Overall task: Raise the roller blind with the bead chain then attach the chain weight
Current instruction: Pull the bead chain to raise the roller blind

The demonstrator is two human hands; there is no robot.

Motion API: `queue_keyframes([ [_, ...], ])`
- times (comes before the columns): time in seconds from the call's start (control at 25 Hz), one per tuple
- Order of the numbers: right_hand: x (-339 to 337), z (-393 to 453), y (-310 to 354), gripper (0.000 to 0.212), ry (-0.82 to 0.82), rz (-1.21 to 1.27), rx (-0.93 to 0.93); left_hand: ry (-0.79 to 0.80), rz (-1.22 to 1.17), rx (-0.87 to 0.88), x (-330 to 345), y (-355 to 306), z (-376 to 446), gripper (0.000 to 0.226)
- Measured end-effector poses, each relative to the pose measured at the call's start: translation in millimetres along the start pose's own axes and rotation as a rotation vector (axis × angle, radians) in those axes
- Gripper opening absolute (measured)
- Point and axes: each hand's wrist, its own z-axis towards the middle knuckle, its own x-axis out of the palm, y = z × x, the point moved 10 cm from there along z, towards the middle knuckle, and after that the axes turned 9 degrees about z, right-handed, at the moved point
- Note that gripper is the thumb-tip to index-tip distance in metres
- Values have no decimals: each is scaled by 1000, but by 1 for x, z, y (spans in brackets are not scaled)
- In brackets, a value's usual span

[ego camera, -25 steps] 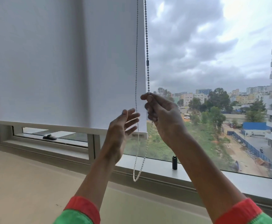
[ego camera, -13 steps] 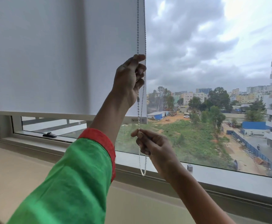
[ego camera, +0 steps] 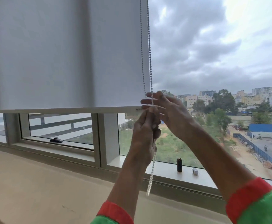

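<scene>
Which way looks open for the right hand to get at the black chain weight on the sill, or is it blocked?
Probably open: the chain weight stands alone on the sill, below the right hand. That hand seems open beside the bead chain, so it could drop down.

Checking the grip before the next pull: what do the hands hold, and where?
Left hand grips the bead chain just below the blind's bottom bar; right hand is open beside it.

Both hands raised together: left hand (ego camera: 144,135) fisted, right hand (ego camera: 169,113) fingers (ego camera: 149,101) spread.
</scene>
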Motion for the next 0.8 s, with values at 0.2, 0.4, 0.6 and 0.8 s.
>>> queue_keyframes([
  [0.2,21,23,38,26,-75,72,-53,49,121,-47,-7,24,-14,21],
  [0.4,14,8,49,23,-127,30,-227,93,337,-77,-21,9,10,32],
  [0.6,13,-12,20,22,-96,63,-211,63,247,-14,-23,-27,39,37],
  [0.8,0,-42,-36,23,-75,47,-128,108,6,29,6,-65,58,32],
])
